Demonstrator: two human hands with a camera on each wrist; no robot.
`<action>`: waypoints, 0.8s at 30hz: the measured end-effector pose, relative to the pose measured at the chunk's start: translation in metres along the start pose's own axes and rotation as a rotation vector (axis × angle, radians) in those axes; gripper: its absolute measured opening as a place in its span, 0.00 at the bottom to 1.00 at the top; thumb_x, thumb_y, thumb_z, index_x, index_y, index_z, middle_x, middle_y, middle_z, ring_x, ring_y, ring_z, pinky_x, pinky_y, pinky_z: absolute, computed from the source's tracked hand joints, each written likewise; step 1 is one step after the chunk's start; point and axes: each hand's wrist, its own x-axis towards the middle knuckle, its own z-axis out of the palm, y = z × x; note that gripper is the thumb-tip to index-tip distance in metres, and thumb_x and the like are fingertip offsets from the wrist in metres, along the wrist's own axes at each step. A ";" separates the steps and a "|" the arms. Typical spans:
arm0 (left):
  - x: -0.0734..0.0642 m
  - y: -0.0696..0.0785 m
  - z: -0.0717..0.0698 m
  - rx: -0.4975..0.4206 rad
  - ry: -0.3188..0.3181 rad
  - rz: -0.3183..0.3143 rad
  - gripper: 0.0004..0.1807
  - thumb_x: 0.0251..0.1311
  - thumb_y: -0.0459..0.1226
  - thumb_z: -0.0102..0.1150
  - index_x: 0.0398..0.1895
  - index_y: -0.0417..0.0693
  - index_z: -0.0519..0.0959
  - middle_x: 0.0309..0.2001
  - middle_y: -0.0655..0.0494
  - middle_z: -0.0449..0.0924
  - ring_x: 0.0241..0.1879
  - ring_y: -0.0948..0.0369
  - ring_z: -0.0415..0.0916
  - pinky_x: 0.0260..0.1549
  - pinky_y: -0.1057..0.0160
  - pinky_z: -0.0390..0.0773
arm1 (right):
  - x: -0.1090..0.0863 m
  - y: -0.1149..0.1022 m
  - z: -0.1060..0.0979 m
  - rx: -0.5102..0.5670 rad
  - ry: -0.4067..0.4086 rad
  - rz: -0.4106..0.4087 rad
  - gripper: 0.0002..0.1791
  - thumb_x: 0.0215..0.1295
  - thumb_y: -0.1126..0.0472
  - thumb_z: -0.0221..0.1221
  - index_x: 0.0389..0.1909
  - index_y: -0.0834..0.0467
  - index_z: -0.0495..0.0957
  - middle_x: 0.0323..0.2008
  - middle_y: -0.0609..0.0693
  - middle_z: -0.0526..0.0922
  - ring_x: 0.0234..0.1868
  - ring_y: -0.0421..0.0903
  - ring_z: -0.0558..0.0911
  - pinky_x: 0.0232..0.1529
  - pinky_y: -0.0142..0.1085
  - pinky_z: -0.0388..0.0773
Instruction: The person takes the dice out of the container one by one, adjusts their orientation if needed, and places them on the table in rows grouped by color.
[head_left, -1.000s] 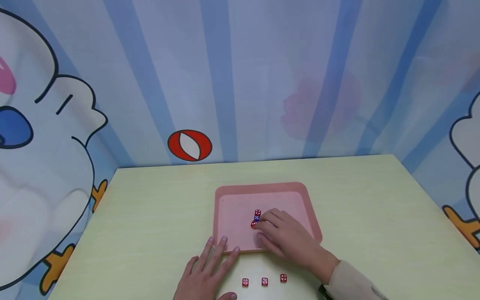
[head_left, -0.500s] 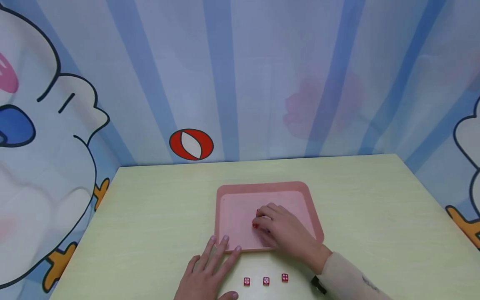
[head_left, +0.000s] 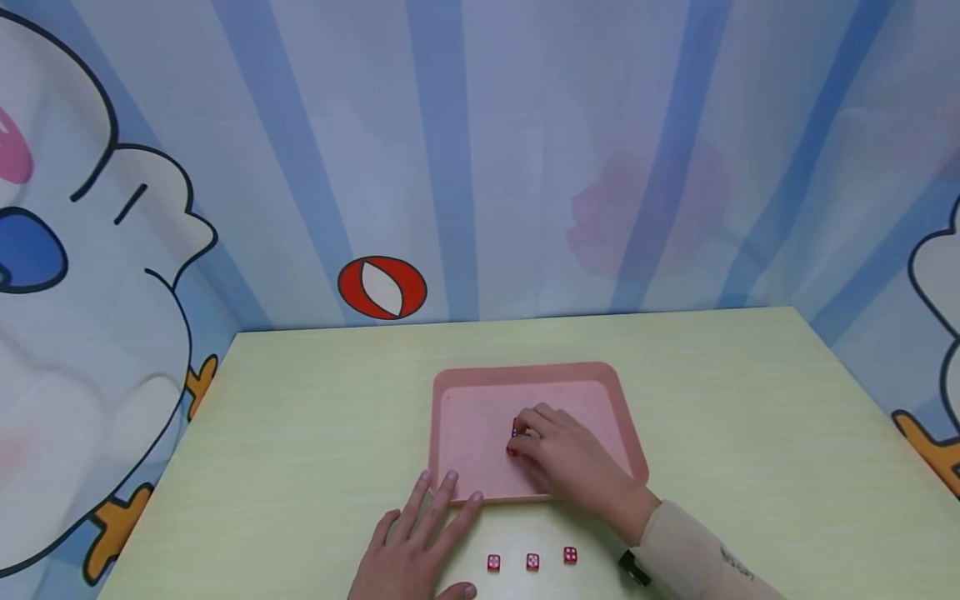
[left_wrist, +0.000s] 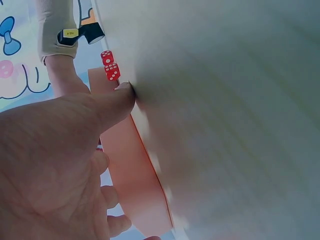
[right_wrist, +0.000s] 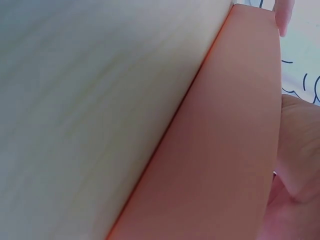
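One right hand (head_left: 577,462), I observed, curled its fingers round dice (head_left: 512,451) inside the pink tray (head_left: 468,417); uneven finger pressure could have skewed them. The left hand (head_left: 408,558), spread, held nothing.

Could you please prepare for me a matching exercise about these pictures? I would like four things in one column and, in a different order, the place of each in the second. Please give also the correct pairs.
Column one
1. Pink rectangular tray
2. Three small red dice with white dots
3. Left grip
4. Red-and-white oval figure

Column two
A. Outside the tray, on the nearer part of the pale yellow-green table
B. On the blue striped backdrop
C. Beneath the right grip
D. At the tray's near edge, fingers spread

Pairs: 1-C; 2-A; 3-D; 4-B
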 end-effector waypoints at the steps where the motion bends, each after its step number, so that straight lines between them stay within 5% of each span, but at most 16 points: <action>1: 0.000 0.000 0.000 0.003 0.004 0.000 0.46 0.66 0.77 0.40 0.83 0.70 0.62 0.82 0.56 0.62 0.79 0.50 0.61 0.55 0.52 0.80 | 0.000 0.000 0.000 -0.001 -0.002 0.007 0.08 0.70 0.62 0.70 0.48 0.51 0.91 0.47 0.44 0.82 0.49 0.43 0.77 0.56 0.38 0.80; 6: 0.000 0.001 0.000 0.006 -0.002 -0.002 0.46 0.66 0.77 0.41 0.83 0.70 0.61 0.82 0.56 0.62 0.80 0.50 0.60 0.56 0.52 0.79 | 0.000 -0.001 0.000 -0.018 -0.022 0.047 0.11 0.69 0.60 0.71 0.50 0.49 0.91 0.50 0.46 0.81 0.50 0.44 0.76 0.54 0.39 0.81; 15: -0.001 0.000 0.003 0.045 0.050 0.003 0.46 0.65 0.77 0.42 0.82 0.70 0.63 0.81 0.56 0.63 0.79 0.51 0.62 0.54 0.54 0.80 | 0.000 -0.004 0.001 -0.027 0.000 0.056 0.05 0.67 0.61 0.73 0.41 0.49 0.91 0.52 0.48 0.81 0.50 0.46 0.76 0.52 0.41 0.79; 24: -0.002 -0.001 0.001 0.001 0.020 0.024 0.45 0.68 0.76 0.41 0.83 0.68 0.62 0.82 0.55 0.62 0.79 0.49 0.61 0.55 0.50 0.80 | -0.001 -0.006 -0.004 -0.048 0.056 0.051 0.04 0.68 0.58 0.72 0.41 0.50 0.89 0.51 0.47 0.82 0.52 0.47 0.78 0.54 0.42 0.78</action>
